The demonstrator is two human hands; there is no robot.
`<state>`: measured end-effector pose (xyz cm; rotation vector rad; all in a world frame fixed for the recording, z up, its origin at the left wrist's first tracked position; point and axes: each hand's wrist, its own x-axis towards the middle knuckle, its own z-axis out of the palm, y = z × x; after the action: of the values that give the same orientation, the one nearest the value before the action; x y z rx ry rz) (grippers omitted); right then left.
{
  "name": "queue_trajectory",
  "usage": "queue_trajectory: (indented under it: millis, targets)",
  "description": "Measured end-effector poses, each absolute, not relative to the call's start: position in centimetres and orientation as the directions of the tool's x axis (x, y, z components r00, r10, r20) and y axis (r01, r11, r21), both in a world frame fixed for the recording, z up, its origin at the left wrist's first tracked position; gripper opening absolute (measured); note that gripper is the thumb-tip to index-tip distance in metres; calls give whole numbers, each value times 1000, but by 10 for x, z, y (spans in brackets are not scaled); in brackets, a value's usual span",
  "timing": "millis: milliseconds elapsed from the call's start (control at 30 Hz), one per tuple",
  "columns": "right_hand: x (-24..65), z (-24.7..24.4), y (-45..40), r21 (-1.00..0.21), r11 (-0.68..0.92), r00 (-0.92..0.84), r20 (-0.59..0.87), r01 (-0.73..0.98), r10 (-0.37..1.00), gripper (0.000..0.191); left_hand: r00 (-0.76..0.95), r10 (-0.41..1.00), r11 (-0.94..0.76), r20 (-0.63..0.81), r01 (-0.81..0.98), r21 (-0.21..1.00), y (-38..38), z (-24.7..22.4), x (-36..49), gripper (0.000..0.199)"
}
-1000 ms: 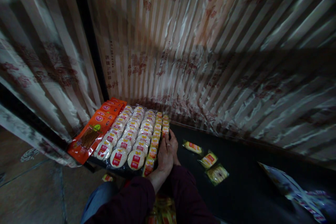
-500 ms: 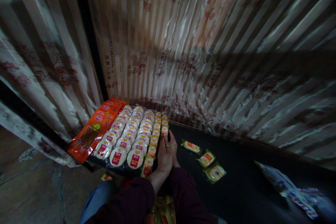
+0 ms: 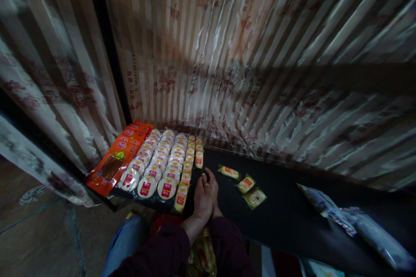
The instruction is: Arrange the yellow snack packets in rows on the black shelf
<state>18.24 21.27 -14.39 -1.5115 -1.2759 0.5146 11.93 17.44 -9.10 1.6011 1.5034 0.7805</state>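
Observation:
My left hand (image 3: 202, 201) and my right hand (image 3: 214, 190) lie side by side, touching, over the black shelf. Their fingers stretch forward, and I see nothing between them. Just beyond the fingertips ends a short row of small yellow wrapped snack packs (image 3: 199, 160). A longer row of the same packs (image 3: 185, 179) runs left of my hands, overlapping toward the front edge. Three loose yellow packs, one of them a paler one (image 3: 254, 198) that seems to lie face down, rest to the right of my right hand.
Several rows of round white rice crackers (image 3: 167, 187) and orange snack bags (image 3: 112, 166) fill the shelf's left end. A blue-white plastic bag (image 3: 334, 212) lies at right on the black shelf (image 3: 292, 229). Yellow packs (image 3: 203, 253) sit below my forearms. A patterned curtain (image 3: 227, 73) hangs behind.
My hands have drawn back toward me from the short row of yellow packs, leaving its front pack in full view. The camera view has shifted a little.

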Motion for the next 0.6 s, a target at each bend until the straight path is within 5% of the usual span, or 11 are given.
queue_trajectory:
  millis: [400,600]
  targets:
    - [168,-152,129,-921,105,329,238,375,914,36,58,981,138,-188,474,870,97,-96,94,49]
    - [161,-142,71,-916,210,264,308,341,914,40,171,978,26,-118,464,885,48,-104,69,51]
